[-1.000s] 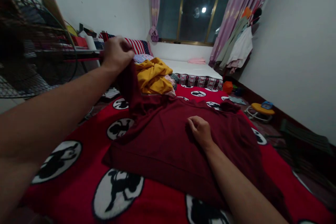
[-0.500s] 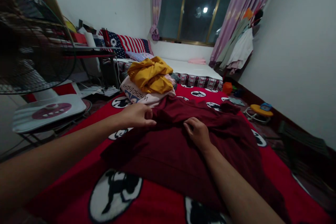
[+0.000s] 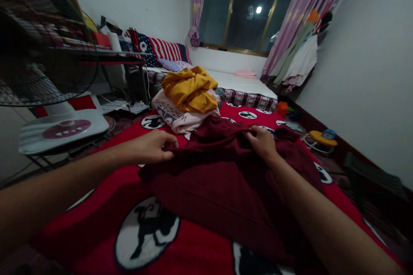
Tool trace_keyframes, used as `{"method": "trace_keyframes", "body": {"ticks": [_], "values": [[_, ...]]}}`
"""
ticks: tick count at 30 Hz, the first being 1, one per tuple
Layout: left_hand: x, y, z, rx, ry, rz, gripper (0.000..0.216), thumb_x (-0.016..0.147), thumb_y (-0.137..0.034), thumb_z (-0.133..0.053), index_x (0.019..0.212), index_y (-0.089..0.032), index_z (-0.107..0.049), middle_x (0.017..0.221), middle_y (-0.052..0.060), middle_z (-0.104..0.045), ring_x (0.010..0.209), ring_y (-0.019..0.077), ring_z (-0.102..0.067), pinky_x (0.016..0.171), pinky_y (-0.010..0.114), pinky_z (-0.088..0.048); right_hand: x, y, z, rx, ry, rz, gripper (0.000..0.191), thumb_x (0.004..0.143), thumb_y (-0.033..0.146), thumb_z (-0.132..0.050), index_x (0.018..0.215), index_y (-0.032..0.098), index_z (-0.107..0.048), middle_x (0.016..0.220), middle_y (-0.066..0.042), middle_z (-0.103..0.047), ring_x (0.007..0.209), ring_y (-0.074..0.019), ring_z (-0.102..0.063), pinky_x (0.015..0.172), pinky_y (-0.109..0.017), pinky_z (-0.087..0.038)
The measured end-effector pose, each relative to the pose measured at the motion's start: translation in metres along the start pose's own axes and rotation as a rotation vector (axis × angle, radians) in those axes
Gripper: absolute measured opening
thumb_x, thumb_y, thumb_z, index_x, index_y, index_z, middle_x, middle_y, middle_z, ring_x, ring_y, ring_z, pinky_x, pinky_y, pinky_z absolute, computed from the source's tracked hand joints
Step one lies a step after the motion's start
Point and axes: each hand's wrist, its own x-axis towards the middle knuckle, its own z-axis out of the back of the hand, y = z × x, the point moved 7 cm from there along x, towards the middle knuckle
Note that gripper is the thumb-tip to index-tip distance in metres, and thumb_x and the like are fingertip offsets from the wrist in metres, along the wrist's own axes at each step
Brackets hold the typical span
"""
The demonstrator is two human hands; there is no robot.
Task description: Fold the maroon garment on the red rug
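Note:
A maroon sweatshirt lies spread and wrinkled on a red blanket with white ovals and dark figures. My left hand is closed in a pinch on the sweatshirt's upper left edge. Across from it, my right hand grips the cloth farther right, fingers closed on a fold. Between the two hands the fabric is lifted into a ridge. Just beyond sits a heap of clothes: a mustard-yellow garment on top of a pale one with printed letters.
On the left stand a wire-caged fan, a white chair and a cluttered desk. A second bed lies under the window. Clothes hang at the right wall, near a yellow stool.
My right hand has moved right and away from me, drawing the cloth up. My left hand has shifted left, so the hands are farther apart. The view has turned slightly.

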Motion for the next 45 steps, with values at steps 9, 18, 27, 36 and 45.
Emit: {"method": "trace_keyframes", "body": {"ticks": [9,18,27,36,45], "values": [[0.012,-0.103,-0.062,-0.579,0.364,-0.196,0.042,0.076,-0.038,-0.066,0.112,-0.016,-0.065,0.093,0.005,-0.072,0.067,0.0142,-0.064,0.055,0.02,-0.046,0.015,-0.059,0.068,-0.184,-0.154,-0.361,0.031,0.079,0.039,-0.057,0.095,0.018,-0.073,0.087,-0.011,-0.071,0.082,-0.0254,-0.064,0.068,-0.032,-0.043],[0.073,-0.124,-0.076,-0.216,-0.103,-0.34,0.02,0.086,-0.025,-0.053,0.088,-0.017,-0.071,0.087,0.006,-0.072,0.079,0.019,-0.068,0.071,0.027,-0.049,-0.056,-0.096,0.012,-0.211,-0.113,-0.417,0.038,0.076,0.029,-0.048,0.107,0.02,-0.069,0.105,-0.01,-0.068,0.09,-0.0251,-0.064,0.079,-0.035,-0.046],[0.102,-0.109,-0.112,-0.013,-0.328,-0.337,0.021,0.09,-0.024,-0.048,0.095,-0.021,-0.067,0.093,0.004,-0.071,0.09,0.0208,-0.066,0.074,0.029,-0.047,-0.069,-0.113,0.066,0.314,-0.789,-0.304,0.028,0.076,0.026,-0.039,0.078,0.017,-0.066,0.086,-0.007,-0.064,0.092,-0.0236,-0.059,0.089,-0.037,-0.044],[0.102,-0.111,-0.114,0.003,-0.322,-0.385,0.022,0.09,-0.021,-0.046,0.102,-0.021,-0.064,0.095,0.004,-0.068,0.09,0.0208,-0.064,0.075,0.031,-0.047,0.025,-0.001,-0.045,0.135,0.12,-0.047,0.031,0.081,0.032,-0.061,0.109,0.018,-0.064,0.1,-0.008,-0.071,0.089,-0.0208,-0.065,0.08,-0.031,-0.047],[0.089,-0.11,-0.093,-0.151,-0.525,-0.387,0.019,0.089,-0.018,-0.05,0.103,-0.023,-0.063,0.097,0.001,-0.064,0.094,0.0191,-0.056,0.082,0.034,-0.041,0.019,-0.035,-0.034,0.045,-0.24,-0.221,0.025,0.088,0.037,-0.052,0.092,0.019,-0.07,0.087,-0.006,-0.073,0.078,-0.02,-0.065,0.074,-0.028,-0.044]]}}
